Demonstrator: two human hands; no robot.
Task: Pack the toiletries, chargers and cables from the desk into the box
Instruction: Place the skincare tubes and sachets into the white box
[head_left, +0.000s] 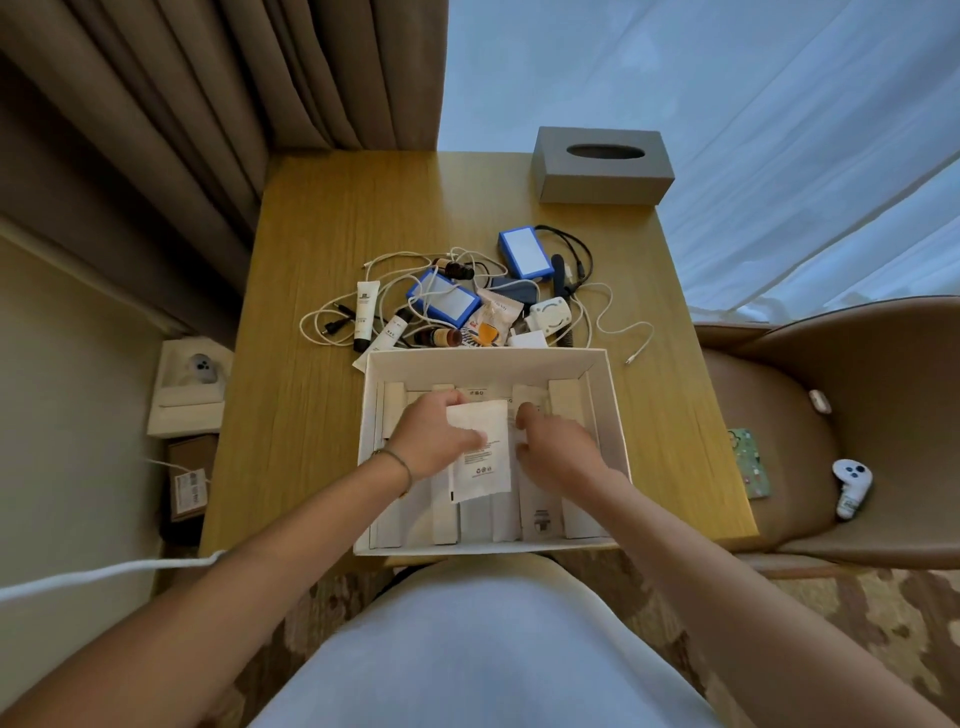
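A white open box (608, 395) sits at the desk's near edge, with white cardboard dividers inside. Both my hands are in it. My left hand (431, 436) holds a white printed packet (483, 457) by its top left edge. My right hand (556, 447) rests beside the packet's right edge, fingers curled; whether it grips the packet is unclear. Behind the box lies a pile: white cables (618, 327), two blue-edged chargers (524, 253) (444, 300), a white tube (365, 317), small brown bottles (441, 336), a white adapter (548, 316) and sachets (496, 317).
A grey tissue box (602, 165) stands at the desk's far right corner. A brown chair (831, 415) on the right carries a white controller (852, 486). Curtains hang behind the desk. Boxes lie on the floor at left.
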